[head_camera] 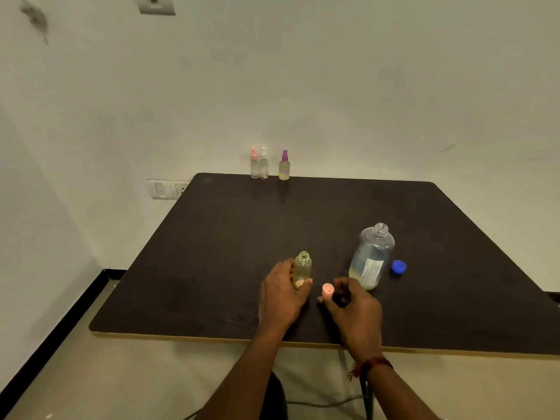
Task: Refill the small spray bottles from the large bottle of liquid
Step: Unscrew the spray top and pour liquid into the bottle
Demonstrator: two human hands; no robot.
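A small uncapped spray bottle (302,266) with yellowish liquid stands on the dark table (230,244), and my left hand (283,295) grips its lower part. Just to the right, my right hand (353,310) pinches a pink spray cap (328,291) close above the table. The large clear bottle (372,256) stands open to the right, with a little pale liquid at its bottom. Its blue cap (398,266) lies on the table beside it.
Three small spray bottles stand at the table's far edge by the wall: a pink-topped one (254,165), a clear-topped one (264,164) and a purple-topped one (284,166). Wall sockets (168,189) sit left of the table.
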